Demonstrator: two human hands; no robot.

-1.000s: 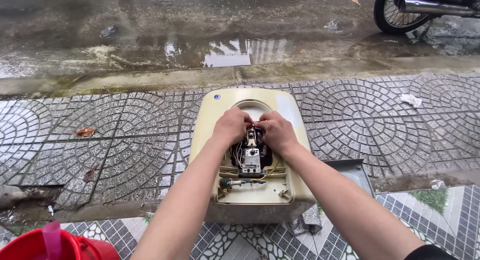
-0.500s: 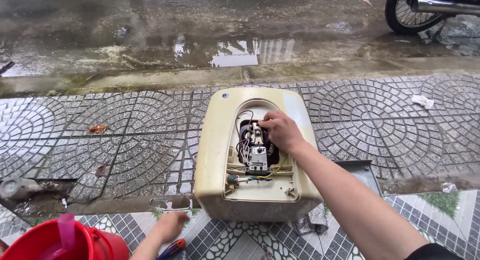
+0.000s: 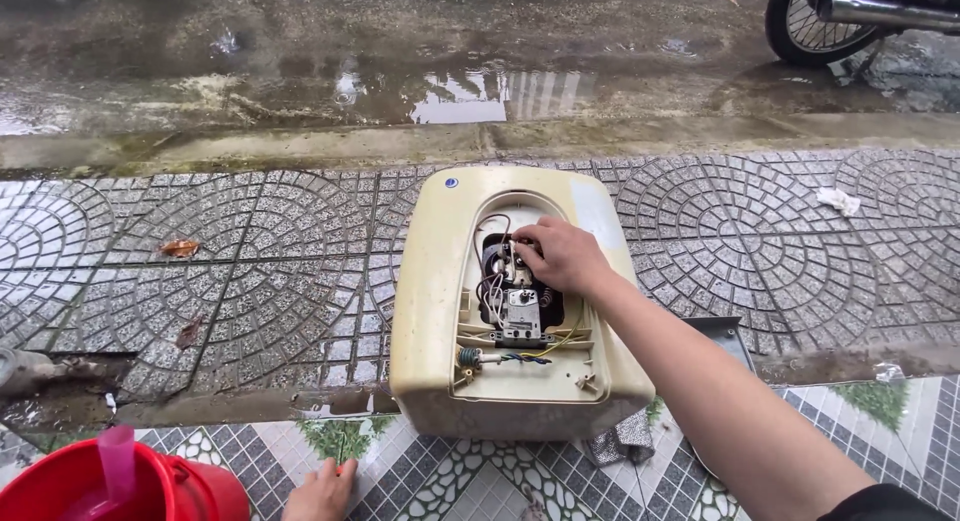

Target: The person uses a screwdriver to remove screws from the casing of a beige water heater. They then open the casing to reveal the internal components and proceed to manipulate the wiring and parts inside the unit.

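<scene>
A cream, rounded appliance casing (image 3: 430,281) lies open-side up on the patterned paving. In its cavity sit a black and metal electrical part (image 3: 520,316) and loose coloured wires (image 3: 487,281). My right hand (image 3: 565,256) reaches into the cavity from the right, its fingertips pinched on the wiring at the top of that part. My left hand (image 3: 318,493) is low at the frame's bottom edge, on the tiled floor in front of the casing. A small red object shows at its fingertips, and the grip is unclear.
A red bucket (image 3: 180,486) with a pink handle (image 3: 115,461) stands at bottom left. A grey cloth (image 3: 620,441) and a dark metal panel (image 3: 725,336) lie right of the casing. Wet road with a puddle (image 3: 470,86) lies beyond the kerb. A motorbike wheel (image 3: 800,26) shows at top right.
My left hand has left the casing's cavity and dropped to the tiled floor in front. My right hand stays on the wiring inside.
</scene>
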